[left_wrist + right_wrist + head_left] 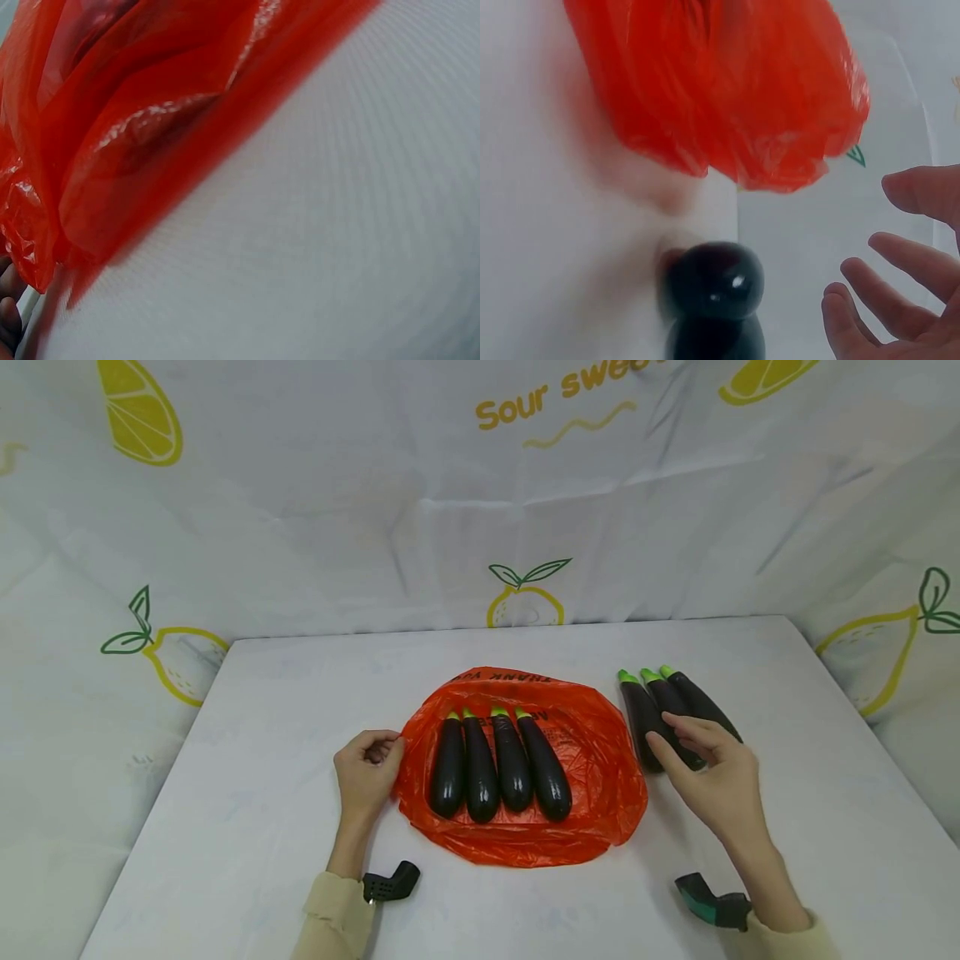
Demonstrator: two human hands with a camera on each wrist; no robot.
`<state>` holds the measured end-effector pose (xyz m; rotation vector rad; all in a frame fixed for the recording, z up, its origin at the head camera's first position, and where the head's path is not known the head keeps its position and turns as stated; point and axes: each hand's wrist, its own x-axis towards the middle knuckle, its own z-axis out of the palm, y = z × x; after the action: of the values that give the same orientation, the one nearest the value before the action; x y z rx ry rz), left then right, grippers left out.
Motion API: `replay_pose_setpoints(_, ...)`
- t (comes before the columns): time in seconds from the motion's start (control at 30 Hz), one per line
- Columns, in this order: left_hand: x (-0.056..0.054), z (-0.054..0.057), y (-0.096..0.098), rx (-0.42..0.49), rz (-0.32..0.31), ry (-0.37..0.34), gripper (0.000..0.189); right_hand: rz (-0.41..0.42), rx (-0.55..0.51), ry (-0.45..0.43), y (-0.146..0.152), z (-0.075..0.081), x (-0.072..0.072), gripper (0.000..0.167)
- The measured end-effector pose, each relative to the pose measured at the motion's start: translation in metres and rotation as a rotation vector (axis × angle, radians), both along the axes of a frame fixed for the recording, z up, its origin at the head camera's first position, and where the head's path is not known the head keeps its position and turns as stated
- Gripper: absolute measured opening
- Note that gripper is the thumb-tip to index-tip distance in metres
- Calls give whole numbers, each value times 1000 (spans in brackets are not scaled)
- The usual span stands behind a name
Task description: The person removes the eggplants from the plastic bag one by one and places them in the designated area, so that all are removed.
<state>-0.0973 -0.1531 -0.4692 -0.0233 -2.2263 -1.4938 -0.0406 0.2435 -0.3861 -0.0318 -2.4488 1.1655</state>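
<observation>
Eggplants [670, 703]: three just beyond the loose-fingered, empty right hand [712, 768]; four right of the left hand [367, 772], inside the red plastic bag [603, 777] pinched there by its rim. Best to grip one mid-body, hold the rim wide and lower gently.

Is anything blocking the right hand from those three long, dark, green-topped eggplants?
Nothing visible is between the right hand and the three long, dark, green-topped eggplants; the crinkly red plastic bag lies left of them.
</observation>
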Motion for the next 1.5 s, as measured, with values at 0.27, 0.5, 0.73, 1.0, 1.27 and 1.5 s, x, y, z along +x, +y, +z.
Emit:
replay_pose_setpoints(0.27, 0, 1, 1, 0, -8, 6, 5, 59, -23, 6, -17, 4, 4, 35)
replay_pose_setpoints(0.5, 0, -1, 0, 0, -7, 6, 4, 119, -58, -28, -30, 3, 6, 37)
replay_pose_setpoints(0.73, 0, -2, -1, 10, -4, -7, 4, 126, -3, -66, -42, 3, 9, 38)
replay_pose_setpoints(1.0, 2, 0, -1, -3, 5, -17, 4, 159, 1, -47, -51, 7, 9, 37)
replay_pose_setpoints(1.27, 2, 0, -2, 0, 5, -27, 4, 203, 40, -89, -61, 3, 8, 39)
replay_pose_setpoints(1.5, 1, 0, -1, 12, -4, -19, 4, 229, 37, -172, -71, 1, 6, 42)
